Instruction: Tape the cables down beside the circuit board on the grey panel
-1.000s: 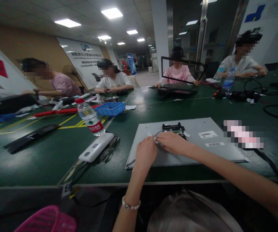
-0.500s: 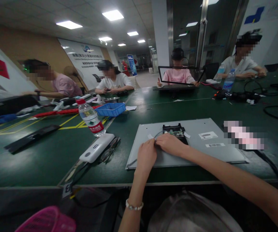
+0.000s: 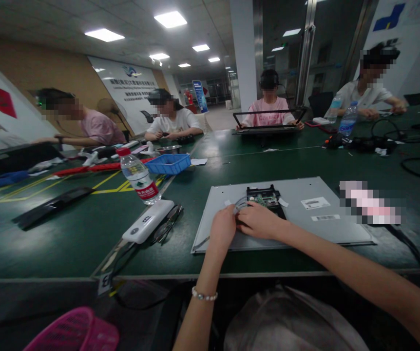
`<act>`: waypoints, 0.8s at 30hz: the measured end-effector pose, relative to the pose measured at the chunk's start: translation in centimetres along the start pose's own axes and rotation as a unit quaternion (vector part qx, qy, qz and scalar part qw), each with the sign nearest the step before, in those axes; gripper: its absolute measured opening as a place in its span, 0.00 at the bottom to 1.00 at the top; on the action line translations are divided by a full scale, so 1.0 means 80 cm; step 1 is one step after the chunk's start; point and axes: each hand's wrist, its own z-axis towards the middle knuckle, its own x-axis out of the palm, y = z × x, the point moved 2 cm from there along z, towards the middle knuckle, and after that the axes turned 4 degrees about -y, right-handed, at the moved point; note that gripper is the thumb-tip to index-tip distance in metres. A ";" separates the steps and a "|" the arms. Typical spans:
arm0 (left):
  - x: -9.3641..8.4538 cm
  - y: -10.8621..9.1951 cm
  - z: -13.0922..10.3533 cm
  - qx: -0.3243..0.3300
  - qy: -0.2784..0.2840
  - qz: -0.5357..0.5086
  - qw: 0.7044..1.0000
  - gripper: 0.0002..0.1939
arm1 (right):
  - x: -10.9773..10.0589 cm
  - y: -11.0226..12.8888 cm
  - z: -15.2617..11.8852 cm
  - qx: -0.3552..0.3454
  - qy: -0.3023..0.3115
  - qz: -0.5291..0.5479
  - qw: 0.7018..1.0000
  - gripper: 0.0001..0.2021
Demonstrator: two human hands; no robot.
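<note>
One cable [image 3: 238,205] is pinched in your left hand [image 3: 223,226] over the panel [image 3: 295,192]. Your right hand [image 3: 260,221] curls alongside, its hold unclear.

Hanging tag [image 3: 105,282]: reads "3".
White power bank [image 3: 151,222]: bears apparent sideways "3".
Bottle label [image 3: 147,192]: carries Chinese characters, blurred.
Wall sign [image 3: 131,92]: shows Chinese lettering, apparently ending "有限公司".
Barcode sticker [image 3: 325,218] on display panel [image 3: 341,234]: illegible.

1 camera, head-worn; faces forward and down; hands [image 3: 223,226] close below, table [image 3: 286,163] stretching beyond.
</note>
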 end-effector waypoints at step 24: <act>0.007 0.025 -0.004 -0.012 -0.024 -0.138 0.990 0.29 | 0.013 -0.011 -0.003 0.022 -0.032 0.006 0.999 0.10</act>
